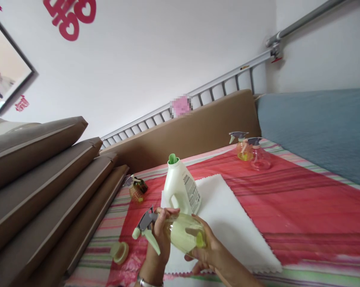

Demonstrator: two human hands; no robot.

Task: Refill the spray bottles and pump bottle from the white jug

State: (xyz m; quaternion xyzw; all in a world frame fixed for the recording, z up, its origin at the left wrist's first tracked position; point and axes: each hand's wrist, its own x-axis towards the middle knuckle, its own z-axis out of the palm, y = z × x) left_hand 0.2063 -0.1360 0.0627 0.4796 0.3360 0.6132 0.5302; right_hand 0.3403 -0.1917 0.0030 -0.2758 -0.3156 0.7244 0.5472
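Note:
Both my hands hold a clear spray bottle [182, 233] with pale yellow-green liquid, lying sideways over a white cloth [228, 215]. My left hand [160, 235] wraps its neck, just behind the grey and green trigger head [145, 229]. My right hand [205, 249] grips the bottle's round base. Right behind them a white detergent jug [180, 187] stands upright with its green spout uncapped. A pale green cap [120, 252] lies on the bedcover to the left.
A red and striped bedcover [302, 207] covers the bed. Two spray bottles, orange [242, 148] and pink [259, 156], stand at the far side; a dark one [136, 188] lies near the stacked brown cushions [48, 187] on the left. A brown headboard [198, 127] and wall are behind.

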